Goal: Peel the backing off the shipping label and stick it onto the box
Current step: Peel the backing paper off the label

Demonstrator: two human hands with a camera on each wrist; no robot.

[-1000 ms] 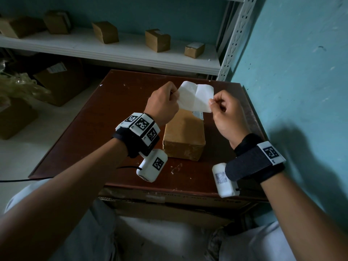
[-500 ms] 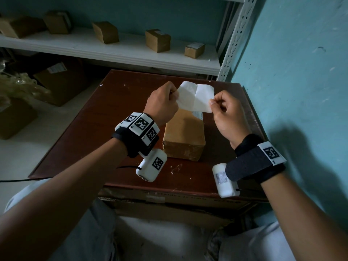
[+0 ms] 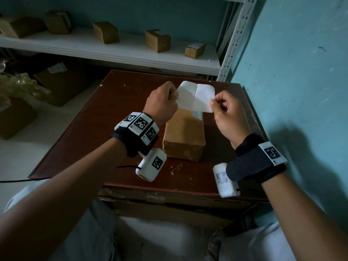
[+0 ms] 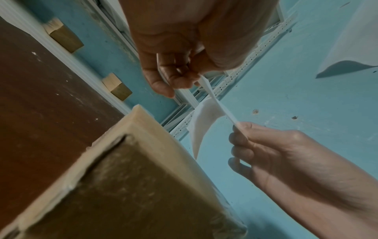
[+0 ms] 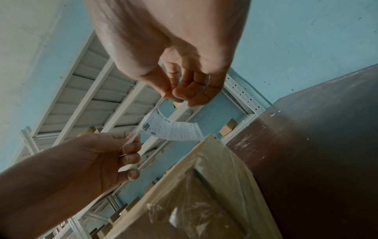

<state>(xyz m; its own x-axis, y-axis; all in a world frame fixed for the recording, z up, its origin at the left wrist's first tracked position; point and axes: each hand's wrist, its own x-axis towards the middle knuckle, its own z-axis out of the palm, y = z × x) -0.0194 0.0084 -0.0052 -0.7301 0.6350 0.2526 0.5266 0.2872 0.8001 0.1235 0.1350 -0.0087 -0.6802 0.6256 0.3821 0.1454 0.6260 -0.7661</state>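
Note:
A white shipping label point(image 3: 195, 96) hangs in the air above the far end of a long brown cardboard box point(image 3: 183, 136) on the dark red table point(image 3: 98, 129). My left hand point(image 3: 163, 104) pinches the label's left edge. My right hand point(image 3: 224, 113) pinches its lower right corner. The blank back faces me in the head view. Its printed side point(image 5: 171, 129) shows in the right wrist view, curving over the box point(image 5: 204, 194). The left wrist view shows the label point(image 4: 206, 119) edge-on between my left hand point(image 4: 180, 76) and right hand point(image 4: 266, 153), above the box point(image 4: 122, 177).
A white shelf point(image 3: 113, 51) behind the table carries several small cardboard boxes point(image 3: 158, 40). A turquoise wall point(image 3: 301, 72) runs close along the table's right side. Larger cartons point(image 3: 56, 81) and plastic wrap lie on the floor at the left. A clear scrap point(image 3: 176, 167) lies near the table's front.
Both hands and the label have stayed almost still. The right hand's pinch at the label's corner has shifted only slightly.

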